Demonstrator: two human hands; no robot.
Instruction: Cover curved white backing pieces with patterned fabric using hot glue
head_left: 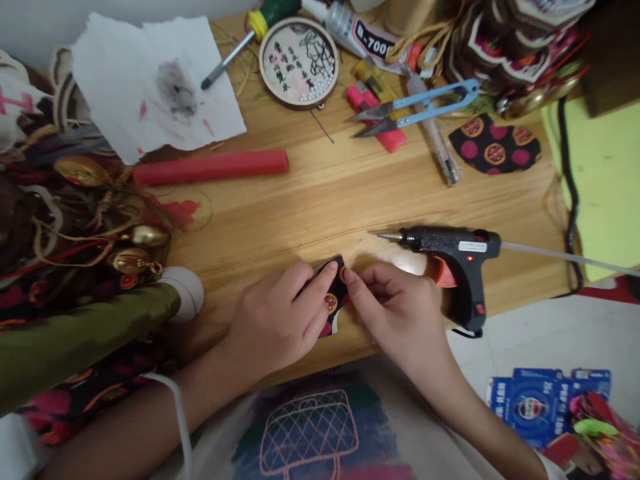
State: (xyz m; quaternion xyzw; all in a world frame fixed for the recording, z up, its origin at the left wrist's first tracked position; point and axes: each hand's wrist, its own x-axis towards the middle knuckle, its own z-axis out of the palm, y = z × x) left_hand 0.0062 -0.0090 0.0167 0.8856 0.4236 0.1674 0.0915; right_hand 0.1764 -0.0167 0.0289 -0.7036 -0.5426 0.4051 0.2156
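Observation:
Both my hands meet at the near edge of a wooden table [320, 193]. Between them is a small piece of black patterned fabric [334, 297] with pink and orange dots. My left hand [280, 320] pinches it from the left, fingers closed on it. From the right, my right hand [400, 310] presses its fingertips on the same piece. A black hot glue gun [453, 257] stands just right of my right hand, its nozzle pointing left over the table.
Farther back lie a red stick [210, 167], blue thread snips [415, 107], a pink cutter [377, 117], a round embroidery hoop [299, 63], a glue tube [350, 30], stained paper [155, 87] and another patterned fabric piece [495, 143]. Tassels and ornaments [85, 220] crowd the left.

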